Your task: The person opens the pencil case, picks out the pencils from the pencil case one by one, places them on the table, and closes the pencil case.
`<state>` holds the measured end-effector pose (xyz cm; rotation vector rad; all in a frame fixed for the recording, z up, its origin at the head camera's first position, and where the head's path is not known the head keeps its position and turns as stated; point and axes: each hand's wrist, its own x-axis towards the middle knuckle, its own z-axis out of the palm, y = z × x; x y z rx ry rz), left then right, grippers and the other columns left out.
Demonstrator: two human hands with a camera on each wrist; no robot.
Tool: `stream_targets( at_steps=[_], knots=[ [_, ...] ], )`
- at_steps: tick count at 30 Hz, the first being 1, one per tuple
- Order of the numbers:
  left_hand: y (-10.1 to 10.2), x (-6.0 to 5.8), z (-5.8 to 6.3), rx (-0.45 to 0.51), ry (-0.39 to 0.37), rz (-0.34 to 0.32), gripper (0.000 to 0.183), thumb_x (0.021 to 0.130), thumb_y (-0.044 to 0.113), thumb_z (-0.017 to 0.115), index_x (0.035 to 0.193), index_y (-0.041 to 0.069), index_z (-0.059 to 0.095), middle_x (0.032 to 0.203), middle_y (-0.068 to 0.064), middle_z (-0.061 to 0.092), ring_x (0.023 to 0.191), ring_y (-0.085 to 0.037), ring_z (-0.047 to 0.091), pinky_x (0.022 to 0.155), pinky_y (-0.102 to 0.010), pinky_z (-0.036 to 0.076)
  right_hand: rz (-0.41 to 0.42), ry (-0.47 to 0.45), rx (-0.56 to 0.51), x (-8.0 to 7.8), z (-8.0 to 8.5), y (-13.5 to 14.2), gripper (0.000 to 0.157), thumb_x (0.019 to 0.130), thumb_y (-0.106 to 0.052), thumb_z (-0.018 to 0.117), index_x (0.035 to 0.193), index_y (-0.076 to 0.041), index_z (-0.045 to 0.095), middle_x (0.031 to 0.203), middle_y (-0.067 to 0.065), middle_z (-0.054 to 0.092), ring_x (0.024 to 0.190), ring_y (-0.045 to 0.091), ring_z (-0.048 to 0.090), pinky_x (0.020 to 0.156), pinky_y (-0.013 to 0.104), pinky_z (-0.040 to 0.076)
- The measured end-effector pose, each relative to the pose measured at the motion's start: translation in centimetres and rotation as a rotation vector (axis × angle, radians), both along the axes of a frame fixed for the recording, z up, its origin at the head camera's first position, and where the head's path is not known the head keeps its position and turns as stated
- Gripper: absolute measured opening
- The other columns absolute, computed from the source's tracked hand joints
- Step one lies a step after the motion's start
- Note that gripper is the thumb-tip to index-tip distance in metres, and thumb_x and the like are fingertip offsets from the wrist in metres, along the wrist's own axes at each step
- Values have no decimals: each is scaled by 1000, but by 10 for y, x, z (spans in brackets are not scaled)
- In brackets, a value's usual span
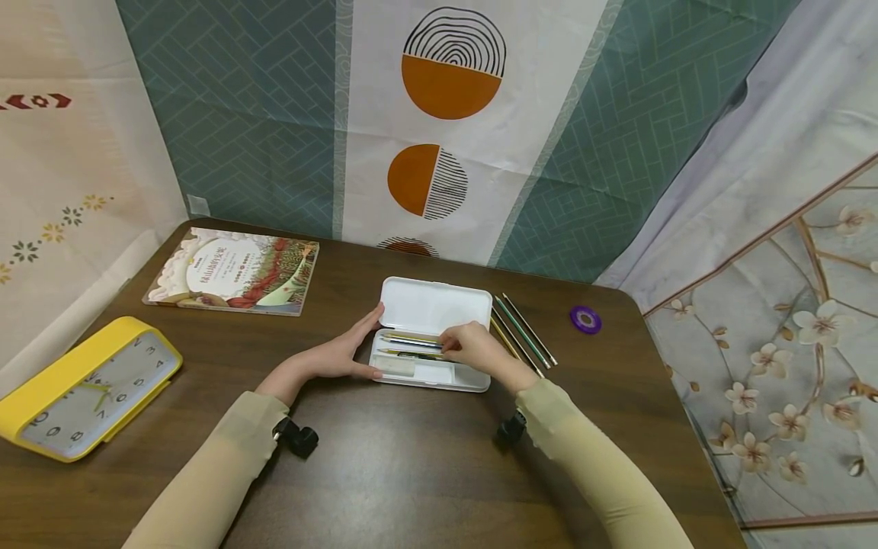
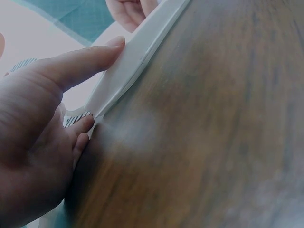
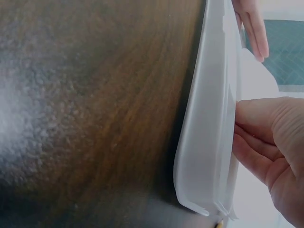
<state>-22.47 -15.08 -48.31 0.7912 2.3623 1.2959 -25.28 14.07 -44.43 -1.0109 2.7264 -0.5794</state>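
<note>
A white pencil case point(image 1: 434, 306) lies open on the table, its lid folded back away from the person. Several pencils point(image 1: 411, 338) lie lengthwise in its tray, with a whitish eraser point(image 1: 395, 367) in the front compartment. My left hand point(image 1: 334, 356) spans the case's left side, thumb at the front corner and fingers extended toward the lid. In the left wrist view the thumb point(image 2: 90, 61) lies straight against the front wall. Bent over the tray, my right hand point(image 1: 479, 351) pinches a pencil near its right end; the fingertips are hidden behind the case wall in the right wrist view.
Right of the case, several pencils point(image 1: 527, 332) lie slanted on the table. Farther right is a purple ring-shaped roll point(image 1: 585, 319). A picture book point(image 1: 233, 271) lies at the back left, and a yellow clock point(image 1: 96, 389) stands at the left edge. Patterned cloth hangs behind the table.
</note>
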Motion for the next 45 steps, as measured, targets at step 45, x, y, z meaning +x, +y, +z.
stream_targets(
  at_steps=[45],
  knots=[
    [0, 0, -2, 10, -1, 7, 120, 81, 32, 81, 158, 15, -10, 165, -12, -10, 150, -34, 11, 116, -58, 14, -160, 248, -227, 0, 29, 23, 24, 86, -4, 72, 109, 2, 71, 87, 10, 76, 76, 22, 72, 69, 33, 56]
  ],
)
